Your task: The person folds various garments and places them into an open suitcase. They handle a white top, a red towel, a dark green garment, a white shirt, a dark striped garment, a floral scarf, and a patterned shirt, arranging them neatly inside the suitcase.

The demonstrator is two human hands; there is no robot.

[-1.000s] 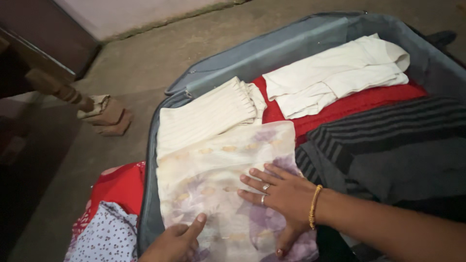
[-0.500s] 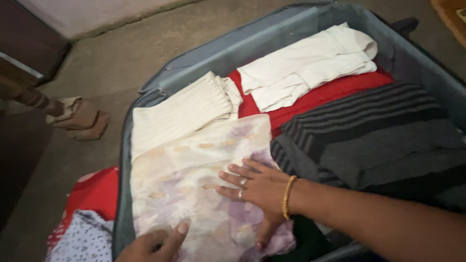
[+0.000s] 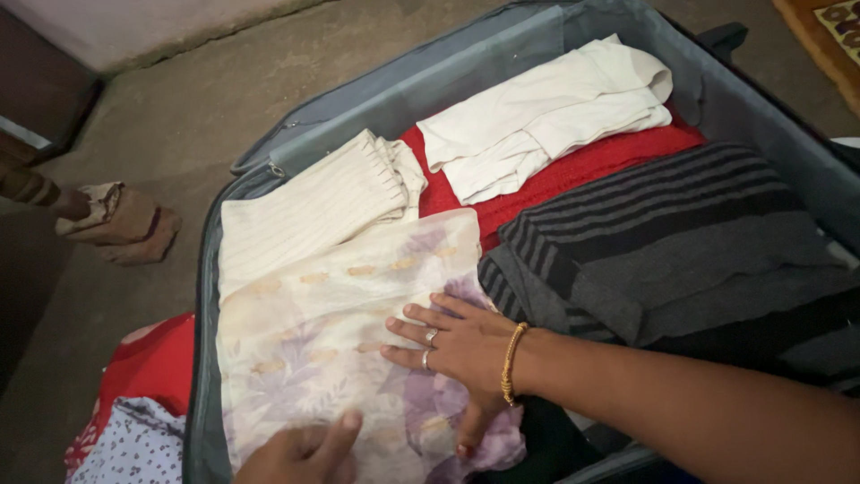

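The right hand (image 3: 461, 345) lies flat, fingers (image 3: 414, 333) spread and gripping nothing, on a folded cream cloth with purple flowers (image 3: 331, 350) that sits at the near left end of the open grey suitcase (image 3: 502, 58), while the left hand (image 3: 300, 453) rests on the cloth's near edge with its fingers loosely curled and holding nothing. Beyond the cloth lie a ribbed cream top (image 3: 309, 211), a white garment (image 3: 537, 116) on a red one (image 3: 582, 175), and a grey striped piece (image 3: 663, 242) just beside the right hand. On the floor (image 3: 179, 108) left of the suitcase lie a red cloth (image 3: 148, 367) and a dotted cloth (image 3: 134, 444).
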